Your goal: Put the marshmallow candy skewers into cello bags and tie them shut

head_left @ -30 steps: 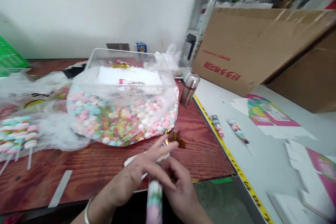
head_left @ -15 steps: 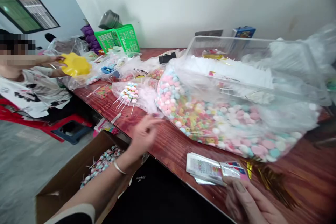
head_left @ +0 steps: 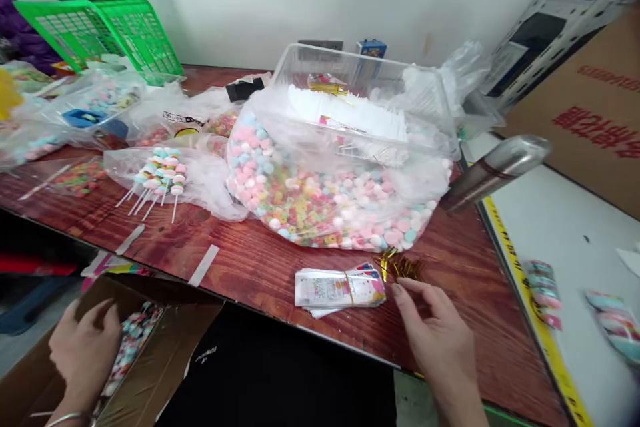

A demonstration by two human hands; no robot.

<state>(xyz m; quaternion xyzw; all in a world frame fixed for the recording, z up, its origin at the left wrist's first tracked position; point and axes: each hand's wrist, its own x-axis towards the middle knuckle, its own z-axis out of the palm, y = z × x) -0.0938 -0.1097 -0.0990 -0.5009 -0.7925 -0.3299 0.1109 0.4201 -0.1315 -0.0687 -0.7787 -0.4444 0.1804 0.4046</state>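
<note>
My left hand [head_left: 87,347] hangs over a cardboard box [head_left: 165,340] with its fingers bent and apart, holding nothing that I can see. Inside the box lies a heap of marshmallow skewers [head_left: 135,340]. My right hand [head_left: 440,333] is on the table by the gold twist ties [head_left: 407,268], its thumb and forefinger tips together in a pinch; what is between them, if anything, is too small to make out. Just left of those fingertips lies a banded stack of printed plastic sleeves [head_left: 327,288].
Behind the stack sits a large bag of marshmallows and gummy rings [head_left: 320,203], with a clear plastic bin [head_left: 370,57] over it. Several marshmallow skewers [head_left: 163,173] rest on plastic at left. A steel flask [head_left: 500,170] and a green basket [head_left: 135,30] stand farther back.
The view has swung right, and the co-worker is out of sight. My left hand has moved from the table edge to over the box. My right hand's fingertips are now at the twist ties.
</note>
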